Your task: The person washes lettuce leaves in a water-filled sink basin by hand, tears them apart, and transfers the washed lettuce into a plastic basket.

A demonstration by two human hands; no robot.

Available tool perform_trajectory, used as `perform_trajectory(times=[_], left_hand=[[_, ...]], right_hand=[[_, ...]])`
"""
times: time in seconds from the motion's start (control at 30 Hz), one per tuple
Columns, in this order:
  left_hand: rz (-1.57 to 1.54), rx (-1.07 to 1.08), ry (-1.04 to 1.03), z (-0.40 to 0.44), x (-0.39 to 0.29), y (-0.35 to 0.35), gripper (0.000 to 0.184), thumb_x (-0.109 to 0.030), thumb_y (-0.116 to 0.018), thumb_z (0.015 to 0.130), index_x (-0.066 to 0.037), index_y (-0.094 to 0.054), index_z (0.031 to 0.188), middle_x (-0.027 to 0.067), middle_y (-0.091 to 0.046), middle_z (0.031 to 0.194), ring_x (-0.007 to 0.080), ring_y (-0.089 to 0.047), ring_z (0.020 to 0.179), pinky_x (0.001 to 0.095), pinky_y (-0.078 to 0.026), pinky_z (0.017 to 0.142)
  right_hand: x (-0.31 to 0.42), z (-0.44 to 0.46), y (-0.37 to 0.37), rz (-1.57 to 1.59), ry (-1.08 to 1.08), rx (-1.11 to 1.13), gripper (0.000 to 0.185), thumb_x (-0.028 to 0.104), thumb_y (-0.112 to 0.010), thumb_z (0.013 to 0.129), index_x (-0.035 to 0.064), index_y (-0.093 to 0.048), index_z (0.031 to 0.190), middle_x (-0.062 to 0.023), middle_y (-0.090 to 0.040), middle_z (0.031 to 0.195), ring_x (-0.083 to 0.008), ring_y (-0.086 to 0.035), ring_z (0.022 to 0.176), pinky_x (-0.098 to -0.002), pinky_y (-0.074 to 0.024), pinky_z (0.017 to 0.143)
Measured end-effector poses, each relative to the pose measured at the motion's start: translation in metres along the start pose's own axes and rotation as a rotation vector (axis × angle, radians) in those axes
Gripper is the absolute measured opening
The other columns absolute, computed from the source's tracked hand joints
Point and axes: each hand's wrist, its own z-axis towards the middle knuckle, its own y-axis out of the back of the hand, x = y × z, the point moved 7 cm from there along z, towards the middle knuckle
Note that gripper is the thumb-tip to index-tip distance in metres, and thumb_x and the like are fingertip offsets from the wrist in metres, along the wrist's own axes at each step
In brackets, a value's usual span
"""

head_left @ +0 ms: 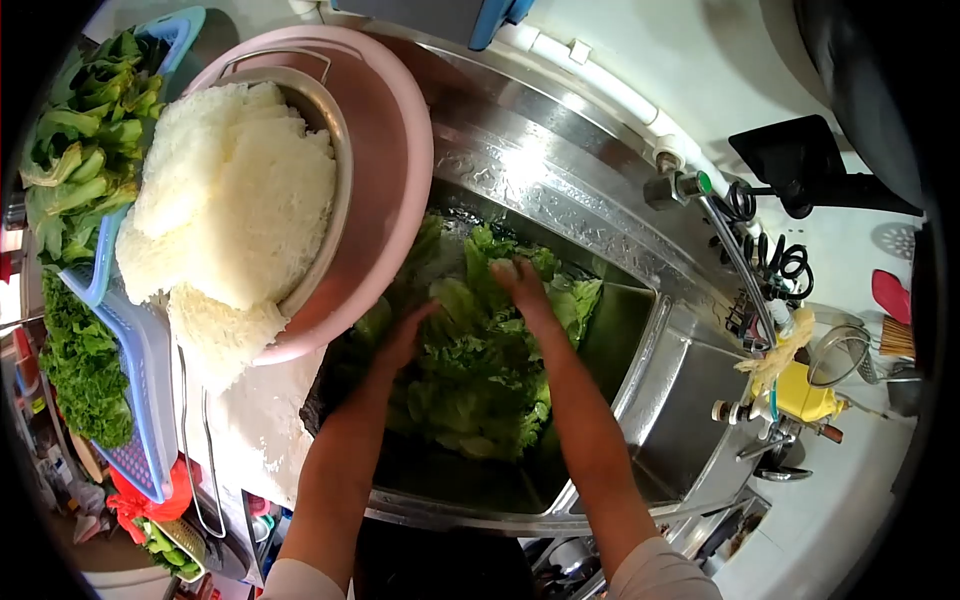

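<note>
Green leafy lettuce (460, 345) lies in a loose heap in the water of a steel sink basin (625, 345). At the heap's left side is my left hand (405, 338), its fingers stretched toward the leaves and partly lost in shadow. My right hand (522, 285) is in the upper part of the heap, with its fingers curled on a pale piece of lettuce. The leaves hide some of its fingertips.
A large pink basin (415, 150) at upper left holds a metal bowl (342, 170) heaped with white noodles (235, 190). Leafy greens (85, 370) fill baskets at far left. A smaller steel sink (685, 410) adjoins on the right, below a faucet pipe (735, 255).
</note>
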Motion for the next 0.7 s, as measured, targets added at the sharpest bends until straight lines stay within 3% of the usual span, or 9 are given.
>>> perform_trajectory(times=[0.07,0.1,0.2,0.27,0.3,0.37,0.43,0.53,0.7], left_hand=[[-0.045,0.038,0.048,-0.001,0.007,-0.002,0.064,-0.020,-0.066,0.086,-0.008,-0.042,0.144,0.0130,-0.026,0.154,0.0280,-0.027,0.140,0.0383,-0.024,0.113],[-0.160,-0.041,0.267,0.004,0.025,-0.001,0.063,-0.022,-0.065,0.087,-0.010,-0.041,0.144,0.0123,-0.023,0.155,0.0277,-0.025,0.141,0.0380,-0.024,0.113],[-0.422,-0.229,0.766,0.004,0.052,-0.010,0.063,-0.028,-0.061,0.088,-0.013,-0.040,0.146,0.0102,-0.019,0.157,0.0268,-0.022,0.142,0.0366,-0.024,0.112],[-0.484,-0.277,0.887,-0.006,0.000,-0.003,0.064,-0.034,-0.059,0.089,-0.012,-0.040,0.146,0.0091,-0.025,0.155,0.0261,-0.025,0.141,0.0353,-0.027,0.111],[-0.609,-0.254,0.842,-0.008,0.000,-0.004,0.066,-0.038,-0.061,0.088,-0.011,-0.041,0.145,0.0093,-0.030,0.152,0.0266,-0.030,0.138,0.0356,-0.028,0.110],[-0.859,-0.207,0.749,-0.019,0.009,-0.004,0.069,-0.045,-0.064,0.087,-0.009,-0.044,0.143,0.0097,-0.040,0.147,0.0276,-0.038,0.133,0.0361,-0.031,0.108],[-0.711,-0.217,0.768,-0.022,0.025,0.001,0.070,-0.047,-0.065,0.085,-0.008,-0.047,0.139,0.0103,-0.044,0.143,0.0271,-0.042,0.130,0.0367,-0.035,0.105],[-0.374,-0.373,0.643,-0.016,-0.011,0.012,0.070,-0.046,-0.069,0.082,-0.006,-0.049,0.136,0.0109,-0.049,0.138,0.0263,-0.048,0.124,0.0376,-0.039,0.101],[-0.202,-0.350,0.451,-0.002,-0.041,0.016,0.079,-0.044,-0.075,0.078,-0.005,-0.044,0.139,0.0124,-0.049,0.137,0.0259,-0.048,0.123,0.0389,-0.038,0.102]], right_hand=[[0.001,-0.007,-0.003,-0.357,0.074,-0.124,0.089,0.055,-0.068,0.082,0.0053,-0.033,0.147,-0.0179,-0.036,0.149,-0.0356,-0.042,0.131,-0.0484,-0.0396,0.102],[0.002,-0.012,-0.004,-0.536,0.107,-0.186,0.087,0.054,-0.068,0.082,0.0052,-0.035,0.146,-0.0178,-0.037,0.148,-0.0358,-0.043,0.130,-0.0483,-0.0401,0.101],[-0.031,0.004,-0.009,-0.305,0.133,-0.033,0.079,0.046,-0.069,0.082,0.0049,-0.040,0.143,-0.0200,-0.041,0.145,-0.0357,-0.046,0.127,-0.0452,-0.0420,0.099],[-0.018,-0.018,0.009,-0.058,-0.107,-0.053,0.069,0.038,-0.067,0.084,0.0040,-0.043,0.140,-0.0201,-0.045,0.141,-0.0341,-0.048,0.126,-0.0427,-0.0429,0.098],[-0.014,-0.030,0.017,0.067,-0.227,-0.061,0.064,0.034,-0.065,0.085,0.0035,-0.045,0.138,-0.0201,-0.047,0.140,-0.0333,-0.049,0.125,-0.0414,-0.0433,0.097],[-0.053,-0.019,0.043,-0.123,-0.043,-0.092,0.056,0.026,-0.062,0.086,0.0041,-0.049,0.136,-0.0206,-0.052,0.135,-0.0337,-0.054,0.119,-0.0418,-0.0458,0.093],[-0.034,-0.043,0.054,-0.429,0.057,-0.234,0.043,0.017,-0.058,0.086,0.0051,-0.058,0.127,-0.0207,-0.064,0.116,-0.0359,-0.064,0.099,-0.0444,-0.0501,0.083],[-0.010,-0.071,0.064,-0.601,0.187,-0.514,0.038,0.013,-0.059,0.083,0.0044,-0.061,0.120,-0.0204,-0.067,0.103,-0.0383,-0.066,0.086,-0.0464,-0.0511,0.077],[0.037,-0.104,0.065,-0.460,0.276,-0.351,0.036,0.012,-0.062,0.080,0.0026,-0.063,0.115,-0.0187,-0.069,0.100,-0.0366,-0.067,0.088,-0.0411,-0.0516,0.078]])
